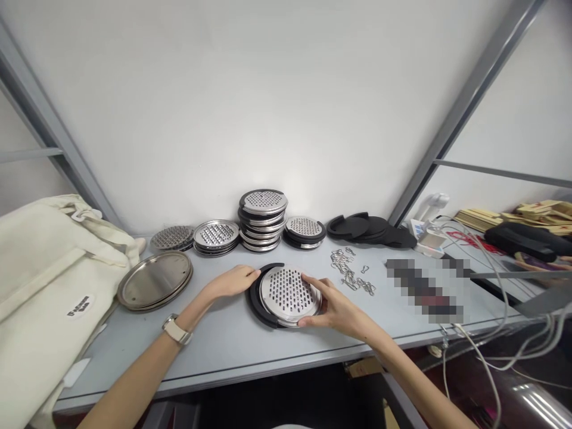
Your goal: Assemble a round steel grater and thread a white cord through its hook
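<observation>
The grater (289, 298) lies on its black holder (256, 301) near the middle of the worktop (214, 351), its disc off toward the right so that a dark crescent shows at the left. The right hand (313, 300) grasps the grater's right edge, thumb at the near side and fingers at the far side. The left hand (235, 281) is curled with its fingertips at the holder's upper left rim; whether it grips or only steadies, I cannot tell. If that contact is light, a push from the right could make the holder skid; a tilted disc could jam against the rim, and a slipping finger could scrape on the holes. Just beyond the right hand, the loose clips (349, 274) could scatter if a knuckle swept them. Farther back, the tall stack (263, 221) looks uneven, so a bump might topple it onto the shorter stack (305, 231) beside it. Spare holders (353, 227) lie to the right; metal plates (154, 279) lie by the bag (49, 280) at left.
</observation>
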### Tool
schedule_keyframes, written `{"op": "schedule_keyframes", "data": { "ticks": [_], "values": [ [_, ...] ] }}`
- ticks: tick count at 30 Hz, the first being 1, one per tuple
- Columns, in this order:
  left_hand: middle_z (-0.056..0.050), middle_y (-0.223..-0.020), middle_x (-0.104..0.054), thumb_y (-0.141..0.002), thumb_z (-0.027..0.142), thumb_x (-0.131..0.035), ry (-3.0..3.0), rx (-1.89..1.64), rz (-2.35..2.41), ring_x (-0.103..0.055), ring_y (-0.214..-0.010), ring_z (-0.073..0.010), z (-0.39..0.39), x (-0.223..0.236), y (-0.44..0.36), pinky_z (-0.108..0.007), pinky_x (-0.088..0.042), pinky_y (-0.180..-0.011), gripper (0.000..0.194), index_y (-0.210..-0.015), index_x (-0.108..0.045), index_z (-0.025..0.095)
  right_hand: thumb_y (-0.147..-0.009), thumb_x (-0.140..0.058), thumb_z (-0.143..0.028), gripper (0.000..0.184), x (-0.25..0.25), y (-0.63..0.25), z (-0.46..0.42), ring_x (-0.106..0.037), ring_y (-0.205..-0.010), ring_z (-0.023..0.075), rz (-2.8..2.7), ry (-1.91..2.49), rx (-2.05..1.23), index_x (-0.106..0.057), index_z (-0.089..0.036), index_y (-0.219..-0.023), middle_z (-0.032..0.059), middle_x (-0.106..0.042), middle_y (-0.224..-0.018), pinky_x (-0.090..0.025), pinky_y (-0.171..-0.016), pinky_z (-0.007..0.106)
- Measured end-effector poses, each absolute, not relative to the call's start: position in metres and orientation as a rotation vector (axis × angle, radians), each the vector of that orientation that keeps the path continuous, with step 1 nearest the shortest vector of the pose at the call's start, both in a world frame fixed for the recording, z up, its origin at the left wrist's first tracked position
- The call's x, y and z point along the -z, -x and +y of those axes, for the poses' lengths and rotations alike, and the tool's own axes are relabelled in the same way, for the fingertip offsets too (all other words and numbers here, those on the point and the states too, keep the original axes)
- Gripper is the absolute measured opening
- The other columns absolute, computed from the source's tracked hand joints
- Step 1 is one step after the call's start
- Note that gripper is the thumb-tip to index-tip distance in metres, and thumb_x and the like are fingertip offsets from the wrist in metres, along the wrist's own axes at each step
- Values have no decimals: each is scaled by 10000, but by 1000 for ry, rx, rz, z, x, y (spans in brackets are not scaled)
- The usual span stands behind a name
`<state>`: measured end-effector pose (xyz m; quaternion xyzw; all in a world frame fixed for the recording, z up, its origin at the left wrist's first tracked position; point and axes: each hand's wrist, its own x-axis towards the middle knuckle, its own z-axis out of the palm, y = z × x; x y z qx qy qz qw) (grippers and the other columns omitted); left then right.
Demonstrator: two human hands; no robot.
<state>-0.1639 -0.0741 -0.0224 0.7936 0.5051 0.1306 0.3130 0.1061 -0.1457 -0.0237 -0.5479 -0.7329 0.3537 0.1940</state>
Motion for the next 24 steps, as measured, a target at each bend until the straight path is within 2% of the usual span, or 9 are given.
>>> {"op": "schedule_keyframes", "data": {
  "ticks": [8, 15, 21, 24],
  "values": [
    [-90, -902, -675, -847, 563, -292, -2120, -292, 1329, -560, -805, -231, -74, 19, 162, -321, -397, -792, 543, -769, -616, 134, -550, -756, -557, 1023, 15, -102, -144, -494, -986, 225, -2036, 1623, -1091, -270, -294, -1411, 64, -423, -1126, -416, -892, 334],
    [-60, -756, -649, -847, 569, -273, -2132, -295, 1328, -545, -741, -215, -75, 16, 159, -297, -381, -700, 542, -633, -536, 146, -504, -779, -566, 1043, 16, -101, -140, -505, -975, 222, -1971, 1620, -1205, -272, -293, -1374, 80, -398, -1200, -421, -873, 344],
    [-56, -747, -639, -841, 575, -290, -2113, -315, 1341, -536, -724, -206, -74, 19, 161, -294, -388, -703, 549, -649, -559, 138, -505, -773, -580, 1071, 17, -101, -139, -492, -994, 227, -1983, 1613, -1230, -230, -285, -1380, 81, -399, -1178, -416, -869, 341],
    [-50, -745, -635, -804, 613, -352, -2062, -321, 1294, -537, -721, -205, -74, 20, 164, -291, -396, -686, 547, -687, -583, 131, -516, -763, -586, 1063, 15, -102, -138, -483, -1016, 229, -1992, 1611, -1252, -222, -294, -1383, 81, -383, -1210, -413, -880, 342]
  ]
}}
